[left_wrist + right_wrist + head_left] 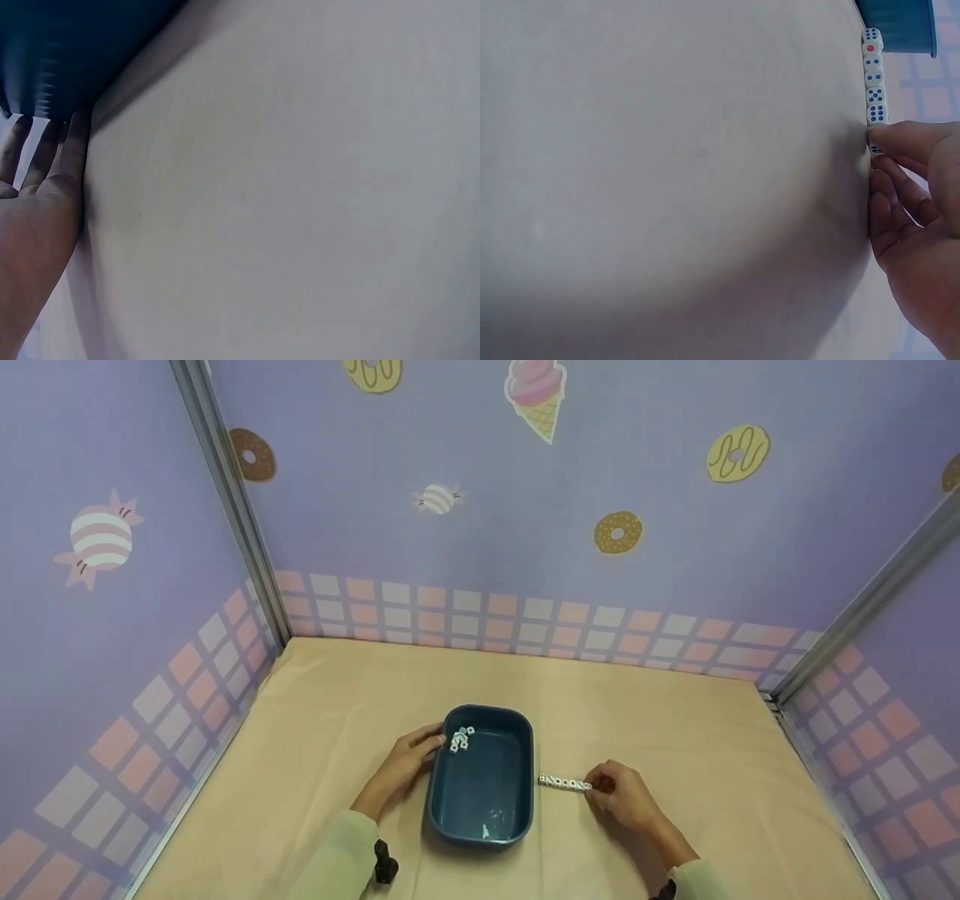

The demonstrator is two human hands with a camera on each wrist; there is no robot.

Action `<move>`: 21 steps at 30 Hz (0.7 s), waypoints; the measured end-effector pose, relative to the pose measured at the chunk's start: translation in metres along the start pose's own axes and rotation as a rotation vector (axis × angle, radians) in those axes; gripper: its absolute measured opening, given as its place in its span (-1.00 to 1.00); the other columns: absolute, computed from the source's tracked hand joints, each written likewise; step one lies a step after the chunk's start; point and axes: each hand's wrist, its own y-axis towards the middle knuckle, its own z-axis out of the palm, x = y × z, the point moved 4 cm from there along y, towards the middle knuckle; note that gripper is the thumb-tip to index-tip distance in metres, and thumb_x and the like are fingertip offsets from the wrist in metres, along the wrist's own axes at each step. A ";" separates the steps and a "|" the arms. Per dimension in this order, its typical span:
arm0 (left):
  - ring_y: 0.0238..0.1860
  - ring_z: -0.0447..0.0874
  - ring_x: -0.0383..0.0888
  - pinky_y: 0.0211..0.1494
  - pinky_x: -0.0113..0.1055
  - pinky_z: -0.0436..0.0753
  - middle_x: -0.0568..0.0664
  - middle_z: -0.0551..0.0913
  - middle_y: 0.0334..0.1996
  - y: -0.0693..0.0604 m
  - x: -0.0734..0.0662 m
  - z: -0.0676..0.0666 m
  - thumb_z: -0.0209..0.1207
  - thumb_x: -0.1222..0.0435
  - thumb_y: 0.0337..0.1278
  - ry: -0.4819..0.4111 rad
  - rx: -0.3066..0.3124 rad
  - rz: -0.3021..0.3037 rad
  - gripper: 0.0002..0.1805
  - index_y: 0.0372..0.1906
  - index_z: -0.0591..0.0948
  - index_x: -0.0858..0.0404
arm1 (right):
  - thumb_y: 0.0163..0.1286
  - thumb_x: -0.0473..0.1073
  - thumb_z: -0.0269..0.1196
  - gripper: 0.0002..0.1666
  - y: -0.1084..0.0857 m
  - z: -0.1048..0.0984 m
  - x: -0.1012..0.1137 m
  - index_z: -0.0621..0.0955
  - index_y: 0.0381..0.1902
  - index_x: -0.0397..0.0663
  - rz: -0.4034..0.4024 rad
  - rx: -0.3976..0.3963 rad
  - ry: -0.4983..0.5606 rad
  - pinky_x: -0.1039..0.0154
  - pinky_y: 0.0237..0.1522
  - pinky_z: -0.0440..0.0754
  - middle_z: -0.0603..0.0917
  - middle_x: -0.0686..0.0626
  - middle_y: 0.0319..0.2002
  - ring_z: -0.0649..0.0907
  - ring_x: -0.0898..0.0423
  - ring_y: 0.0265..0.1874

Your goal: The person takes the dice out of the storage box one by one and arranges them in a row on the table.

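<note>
A dark blue bin (486,787) stands on the table, with several white dice (460,739) heaped in its far left corner. My left hand (405,761) touches the bin's left side; in the left wrist view the fingers of that hand (41,195) lie extended against the bin wall (67,60). Right of the bin, a straight row of white dice (562,783) lies on the table. My right hand (626,799) pinches the die at the row's right end. In the right wrist view, thumb and finger of this hand (919,202) partly cover that end of the row (875,79).
A beige cloth (652,720) covers the table. Purple walls with sweets and a checked band (465,615) stand at the back and both sides, joined by grey metal posts (232,502). The bin's near end (900,26) shows beside the row in the right wrist view.
</note>
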 end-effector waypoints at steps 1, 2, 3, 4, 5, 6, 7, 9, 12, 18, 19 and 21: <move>0.50 0.43 0.11 0.51 -0.01 0.48 0.17 0.46 0.50 0.000 0.000 0.000 0.18 0.13 0.60 0.007 0.004 0.002 -0.42 0.55 0.45 0.25 | 0.31 -0.49 0.44 -0.80 0.000 0.000 -0.001 0.73 -0.19 -0.14 0.008 0.000 0.001 0.36 -0.34 0.63 0.65 -0.02 -0.26 0.61 0.15 -0.34; 0.50 0.44 0.11 0.51 -0.01 0.49 0.17 0.46 0.50 -0.001 0.000 0.000 0.18 0.12 0.59 0.013 0.005 0.005 -0.41 0.55 0.45 0.25 | 0.31 -0.48 0.44 -0.79 0.000 0.000 -0.001 0.74 -0.19 -0.13 0.015 -0.002 0.002 0.36 -0.33 0.63 0.65 -0.01 -0.26 0.61 0.15 -0.33; 0.50 0.44 0.11 0.50 -0.01 0.49 0.17 0.46 0.50 -0.001 0.000 0.000 0.18 0.11 0.59 0.014 0.006 0.007 -0.41 0.54 0.45 0.25 | 0.31 -0.48 0.44 -0.79 -0.001 0.001 -0.002 0.74 -0.19 -0.13 0.022 -0.003 0.002 0.35 -0.32 0.63 0.64 -0.01 -0.25 0.61 0.14 -0.32; 0.49 0.44 0.11 0.50 -0.01 0.49 0.17 0.47 0.49 -0.001 0.000 0.000 0.19 0.10 0.59 0.018 0.006 0.010 -0.41 0.54 0.45 0.24 | 0.32 -0.47 0.44 -0.79 -0.001 0.001 -0.003 0.74 -0.18 -0.11 0.034 0.000 0.006 0.36 -0.30 0.63 0.64 0.00 -0.25 0.61 0.14 -0.31; 0.49 0.45 0.11 0.50 0.00 0.49 0.16 0.48 0.49 -0.001 0.000 0.000 0.19 0.09 0.58 0.022 0.005 0.012 -0.41 0.54 0.46 0.24 | 0.32 -0.46 0.44 -0.79 -0.001 0.002 -0.004 0.74 -0.18 -0.10 0.041 0.001 0.010 0.36 -0.29 0.63 0.64 -0.01 -0.24 0.61 0.13 -0.30; 0.49 0.45 0.11 0.50 0.00 0.49 0.16 0.48 0.49 -0.001 0.000 0.000 0.19 0.08 0.58 0.026 0.007 0.016 -0.40 0.54 0.46 0.24 | 0.33 -0.46 0.44 -0.80 -0.001 0.002 -0.005 0.74 -0.17 -0.10 0.048 0.003 0.015 0.36 -0.29 0.63 0.64 -0.01 -0.24 0.61 0.12 -0.29; 0.49 0.45 0.11 0.50 0.01 0.49 0.16 0.49 0.49 -0.002 0.000 0.000 0.20 0.07 0.58 0.029 0.006 0.017 -0.40 0.53 0.47 0.24 | 0.34 -0.46 0.43 -0.80 -0.001 0.003 -0.005 0.74 -0.17 -0.10 0.052 0.005 0.021 0.35 -0.28 0.62 0.64 -0.02 -0.23 0.61 0.11 -0.28; 0.50 0.44 0.10 0.51 0.01 0.48 0.15 0.49 0.48 -0.002 0.000 -0.001 0.20 0.09 0.58 0.024 0.004 0.014 -0.41 0.53 0.47 0.23 | 0.34 -0.46 0.42 -0.79 -0.002 0.005 -0.006 0.73 -0.16 -0.10 0.056 0.009 0.028 0.35 -0.27 0.62 0.63 -0.03 -0.23 0.60 0.09 -0.27; 0.50 0.43 0.12 0.51 0.02 0.48 0.17 0.47 0.49 -0.003 0.000 -0.002 0.19 0.11 0.59 0.026 0.010 0.013 -0.41 0.54 0.45 0.26 | 0.35 -0.46 0.41 -0.79 -0.003 0.006 -0.006 0.72 -0.15 -0.10 0.059 0.011 0.031 0.35 -0.26 0.61 0.62 -0.03 -0.22 0.59 0.07 -0.26; 0.51 0.41 0.16 0.50 0.00 0.49 0.20 0.44 0.51 -0.001 -0.002 -0.001 0.18 0.13 0.60 0.009 0.016 0.024 -0.41 0.55 0.44 0.26 | 0.35 -0.37 0.46 -0.81 -0.002 0.003 -0.001 0.71 -0.11 -0.13 0.071 0.052 0.037 0.36 -0.24 0.60 0.62 -0.04 -0.18 0.58 0.06 -0.22; 0.51 0.41 0.14 0.51 0.00 0.47 0.19 0.44 0.51 -0.001 -0.002 -0.001 0.18 0.12 0.59 0.012 0.014 0.023 -0.40 0.55 0.44 0.25 | 0.35 -0.36 0.47 -0.80 -0.001 0.001 0.001 0.71 -0.10 -0.15 0.069 0.066 0.035 0.36 -0.26 0.60 0.62 -0.05 -0.17 0.58 0.06 -0.22; 0.51 0.41 0.13 0.53 0.00 0.45 0.18 0.45 0.51 -0.002 -0.002 0.000 0.18 0.10 0.60 0.021 0.011 0.023 -0.40 0.55 0.44 0.25 | 0.34 -0.34 0.48 -0.77 0.002 -0.003 0.004 0.70 -0.07 -0.20 0.057 0.087 0.022 0.35 -0.28 0.59 0.63 -0.08 -0.17 0.59 0.06 -0.22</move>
